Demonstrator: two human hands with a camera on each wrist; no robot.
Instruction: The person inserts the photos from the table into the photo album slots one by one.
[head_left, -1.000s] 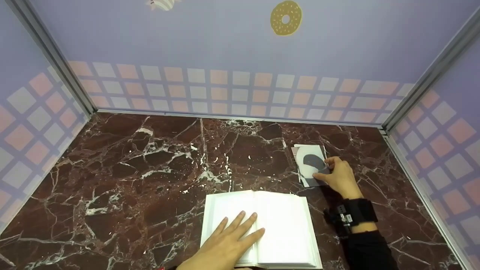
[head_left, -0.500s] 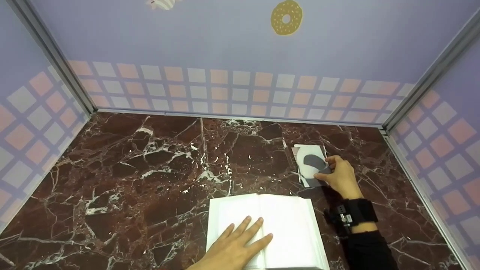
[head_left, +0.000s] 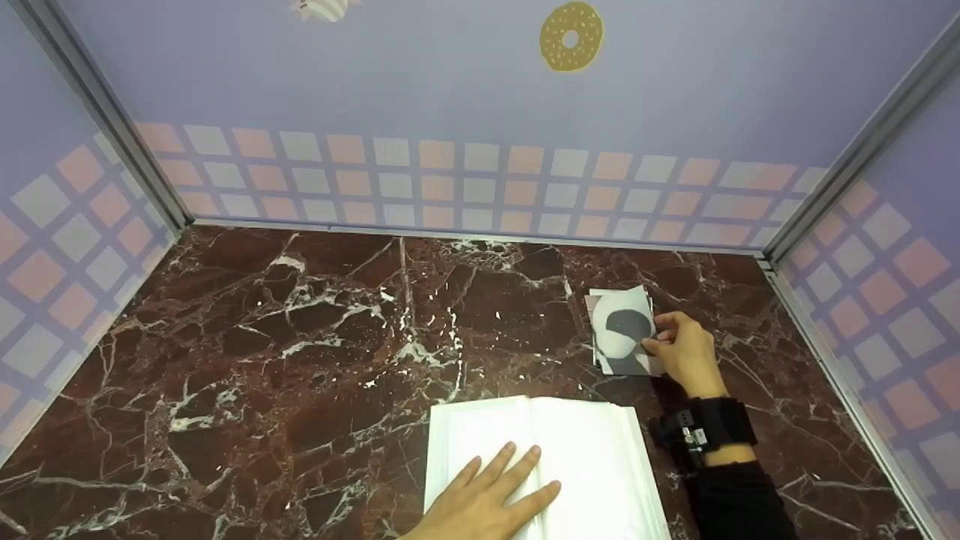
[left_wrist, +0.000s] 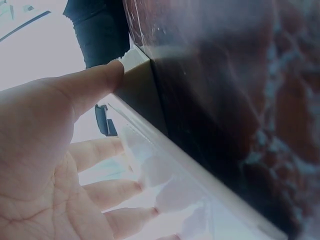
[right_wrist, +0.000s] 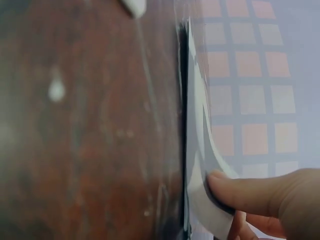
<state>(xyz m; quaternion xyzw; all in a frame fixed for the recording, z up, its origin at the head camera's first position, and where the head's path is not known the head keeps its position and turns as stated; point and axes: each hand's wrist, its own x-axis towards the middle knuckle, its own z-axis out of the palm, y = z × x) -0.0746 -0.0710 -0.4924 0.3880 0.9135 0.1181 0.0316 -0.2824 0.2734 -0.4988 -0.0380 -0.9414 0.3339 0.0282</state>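
An open photo album (head_left: 592, 465) with glossy white pages lies at the front of the table. My left hand (head_left: 487, 499) rests on its left page with fingers straight and spread. In the left wrist view the thumb (left_wrist: 102, 80) is at the album's end edge, by its tan cover. Farther back on the right, my right hand (head_left: 684, 349) pinches the right side of a printed photo (head_left: 626, 349) with a grey and white picture. It is the top one of a small stack. In the right wrist view this photo (right_wrist: 202, 150) curves up off the stack under the thumb.
The dark red marbled tabletop (head_left: 300, 420) has white veins. A purple back wall (head_left: 420, 82) with pink and white squares closes off the far side, and side walls stand left and right. A black camera strap (head_left: 720, 424) circles the right wrist.
My left hand and the album have slid right and toward the front edge. The right thumb has drawn back toward the photo's right edge, and the top photo has turned slightly on the stack.
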